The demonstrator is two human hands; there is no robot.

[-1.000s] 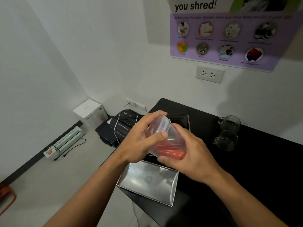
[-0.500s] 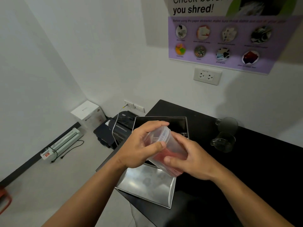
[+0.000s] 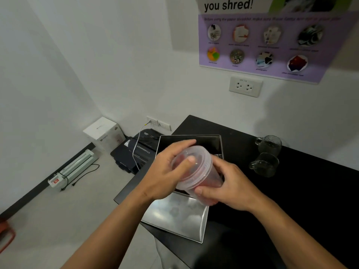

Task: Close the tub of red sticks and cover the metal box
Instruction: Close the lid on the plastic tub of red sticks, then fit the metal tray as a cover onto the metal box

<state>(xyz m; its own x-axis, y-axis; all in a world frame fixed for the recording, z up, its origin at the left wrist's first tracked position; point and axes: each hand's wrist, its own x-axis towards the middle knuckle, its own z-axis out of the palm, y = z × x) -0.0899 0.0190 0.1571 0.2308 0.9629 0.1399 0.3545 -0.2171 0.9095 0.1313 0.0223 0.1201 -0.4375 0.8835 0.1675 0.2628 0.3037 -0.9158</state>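
Tub (image 3: 202, 177) held in the air over the tabletop (image 3: 291, 200), tilted, lid (image 3: 191, 162) toward the camera. I see the left hand (image 3: 165, 175) spread over the lid, thumb pressed on its face, fingers (image 3: 184, 143) curled round the far rim. Right hand (image 3: 233, 188) grips the tub's body from below and the side. Red sticks show dimly through the plastic. Metal box (image 3: 211, 141) lies open behind the tub; its flat cover (image 3: 174, 214) rests just below the hands at the tabletop's near edge. Two glass cups (image 3: 267, 155) sit to the right, well apart from the box.
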